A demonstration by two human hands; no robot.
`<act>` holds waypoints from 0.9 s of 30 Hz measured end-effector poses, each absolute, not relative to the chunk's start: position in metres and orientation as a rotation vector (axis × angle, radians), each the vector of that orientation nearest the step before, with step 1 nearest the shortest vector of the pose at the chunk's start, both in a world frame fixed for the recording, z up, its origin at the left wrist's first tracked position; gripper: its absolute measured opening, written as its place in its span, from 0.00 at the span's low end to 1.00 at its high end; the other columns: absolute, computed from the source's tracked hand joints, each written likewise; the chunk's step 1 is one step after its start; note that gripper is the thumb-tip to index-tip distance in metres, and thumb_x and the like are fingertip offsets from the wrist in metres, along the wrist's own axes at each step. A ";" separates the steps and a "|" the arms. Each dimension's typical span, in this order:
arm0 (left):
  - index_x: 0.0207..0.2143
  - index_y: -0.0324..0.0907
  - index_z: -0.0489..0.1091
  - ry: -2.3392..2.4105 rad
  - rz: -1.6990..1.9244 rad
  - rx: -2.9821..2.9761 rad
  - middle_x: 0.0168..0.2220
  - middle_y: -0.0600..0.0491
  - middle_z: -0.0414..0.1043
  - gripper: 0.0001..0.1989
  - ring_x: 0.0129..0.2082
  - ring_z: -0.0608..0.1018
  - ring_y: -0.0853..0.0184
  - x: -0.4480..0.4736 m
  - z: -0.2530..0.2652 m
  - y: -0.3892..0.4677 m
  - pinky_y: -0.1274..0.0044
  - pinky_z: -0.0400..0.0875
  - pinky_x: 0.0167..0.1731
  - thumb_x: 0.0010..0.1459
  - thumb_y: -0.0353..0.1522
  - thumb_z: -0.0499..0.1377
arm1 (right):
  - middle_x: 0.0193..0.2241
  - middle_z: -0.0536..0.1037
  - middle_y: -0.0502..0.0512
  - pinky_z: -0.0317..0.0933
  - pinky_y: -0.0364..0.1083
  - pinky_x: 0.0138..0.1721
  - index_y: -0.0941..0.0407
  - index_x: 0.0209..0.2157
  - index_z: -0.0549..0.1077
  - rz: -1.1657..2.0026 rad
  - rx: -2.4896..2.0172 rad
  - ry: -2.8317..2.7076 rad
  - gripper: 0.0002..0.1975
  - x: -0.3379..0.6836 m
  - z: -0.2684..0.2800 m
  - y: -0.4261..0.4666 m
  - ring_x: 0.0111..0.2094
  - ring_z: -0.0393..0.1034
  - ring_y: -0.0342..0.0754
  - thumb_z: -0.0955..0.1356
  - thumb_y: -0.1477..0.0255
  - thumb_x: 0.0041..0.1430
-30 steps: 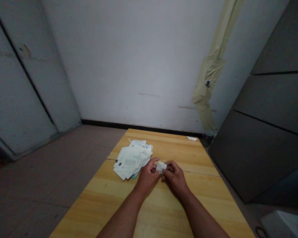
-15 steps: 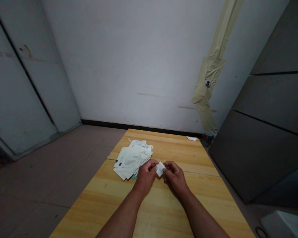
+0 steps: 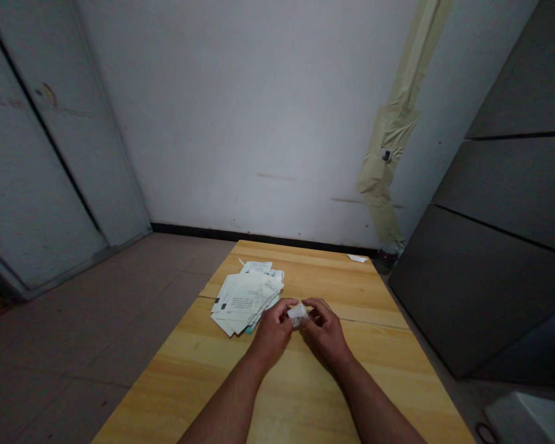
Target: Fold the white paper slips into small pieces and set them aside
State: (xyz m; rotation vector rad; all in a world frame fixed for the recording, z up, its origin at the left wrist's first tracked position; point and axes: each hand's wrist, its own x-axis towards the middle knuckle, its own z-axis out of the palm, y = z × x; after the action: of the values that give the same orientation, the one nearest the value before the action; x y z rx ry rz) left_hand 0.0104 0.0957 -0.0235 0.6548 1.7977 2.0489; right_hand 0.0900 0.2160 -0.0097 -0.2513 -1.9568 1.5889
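Observation:
A small piece of white printed paper (image 3: 298,313) is held between my two hands above the wooden table (image 3: 300,376). Its upper part looks folded over, and faint print shows along the lower part. My left hand (image 3: 275,325) pinches the paper's left side between thumb and fingers. On the right side, my right hand (image 3: 324,327) grips it the same way. Just left of my left hand lies a loose pile of printed paper sheets (image 3: 245,299), overlapping at different angles. A bit of teal (image 3: 250,330) peeks out from under the pile's lower edge.
A white scrap (image 3: 357,258) lies at the table's far right corner. Behind the table stands a white wall (image 3: 259,123) with a taped strip (image 3: 382,166). Grey panels (image 3: 504,271) rise on the right, and a pale box (image 3: 531,416) sits low at the right.
The paper was a flat diamond shape with print facing up; now its top part is folded over, showing a blank face. My fingers have shifted slightly. The pile has stayed put.

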 end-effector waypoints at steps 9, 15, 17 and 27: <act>0.51 0.45 0.71 2.052 1.867 0.868 0.28 0.57 0.67 0.27 0.27 0.69 0.70 0.016 -0.013 0.089 0.79 0.62 0.28 0.47 0.24 0.55 | 0.32 0.74 0.52 0.63 0.44 0.37 0.55 0.34 0.74 1.378 -0.173 -2.153 0.08 0.093 -0.011 0.219 0.34 0.68 0.47 0.67 0.74 0.49; 0.50 0.43 0.66 1.787 2.180 0.614 0.27 0.58 0.67 0.25 0.26 0.70 0.71 0.011 -0.016 0.094 0.80 0.63 0.27 0.46 0.28 0.58 | 0.21 0.69 0.45 0.53 0.40 0.24 0.55 0.28 0.69 1.704 -0.278 -2.100 0.03 0.093 -0.016 0.217 0.23 0.59 0.42 0.67 0.72 0.50; 0.44 0.42 0.67 1.710 2.234 0.525 0.27 0.58 0.68 0.20 0.25 0.70 0.71 0.010 -0.016 0.095 0.81 0.63 0.25 0.45 0.30 0.61 | 0.23 0.71 0.46 0.55 0.41 0.26 0.56 0.29 0.71 1.683 -0.253 -2.105 0.02 0.094 -0.013 0.217 0.25 0.61 0.43 0.66 0.72 0.51; 0.29 0.41 0.67 1.586 2.261 0.422 0.26 0.58 0.68 0.10 0.24 0.70 0.73 0.011 -0.008 0.095 0.81 0.64 0.26 0.44 0.34 0.63 | 0.29 0.76 0.51 0.63 0.44 0.32 0.55 0.35 0.74 1.720 -0.291 -1.928 0.10 0.093 -0.009 0.218 0.31 0.68 0.47 0.69 0.71 0.47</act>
State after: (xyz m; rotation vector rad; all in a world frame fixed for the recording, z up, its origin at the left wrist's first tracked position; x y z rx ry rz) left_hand 0.0110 0.0951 -0.0082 0.4217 1.5864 2.2612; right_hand 0.0933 0.2179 -0.0092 -0.2914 -1.9284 1.7197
